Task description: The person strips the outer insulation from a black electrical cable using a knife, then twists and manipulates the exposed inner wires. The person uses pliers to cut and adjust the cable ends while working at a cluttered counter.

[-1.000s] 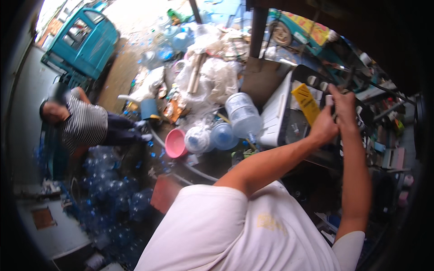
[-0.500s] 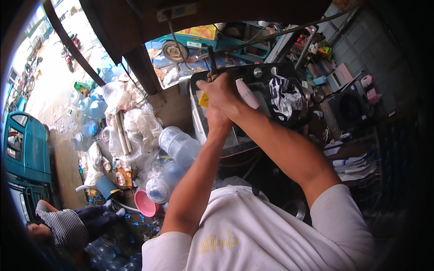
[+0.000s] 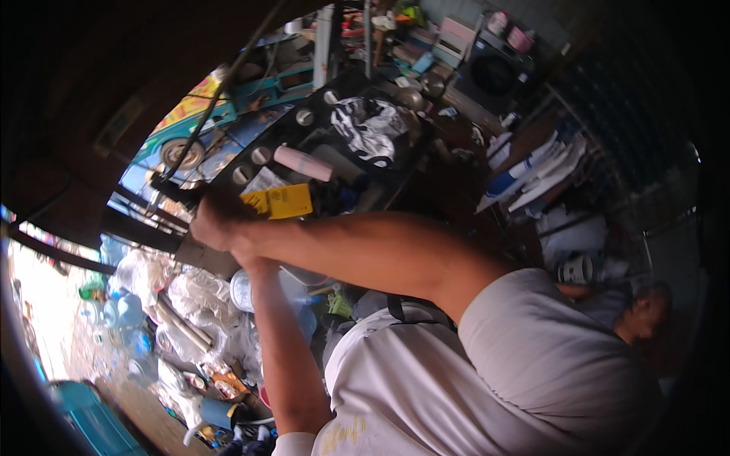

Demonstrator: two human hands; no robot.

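Note:
My right hand [image 3: 219, 217] is closed round a dark rod-shaped tool [image 3: 179, 193] at the near-left corner of a black panel with knobs [image 3: 283, 137], like the top of a twin-tub washer. My left hand [image 3: 249, 257] meets it from below, closed against the same grip, its fingers mostly hidden. The tool's kind is blurred, and its far end points up and left. Beside my right wrist lies a yellow card [image 3: 287, 201]. On the panel are a pink cylinder [image 3: 304, 162] and a black-and-white cloth [image 3: 369, 129].
Plastic bags [image 3: 201, 300] and water jugs [image 3: 122, 311] pile up at the left. A dark beam [image 3: 84, 106] hangs over the upper left, with a cable [image 3: 220, 91] across it. Another person [image 3: 635, 319] is at the far right; a front-load washer [image 3: 489, 72] stands behind.
My view has turned to the right, so everything sits tilted and further left. Both hands stay together on the tool, which now leans left. Another person appears at the right.

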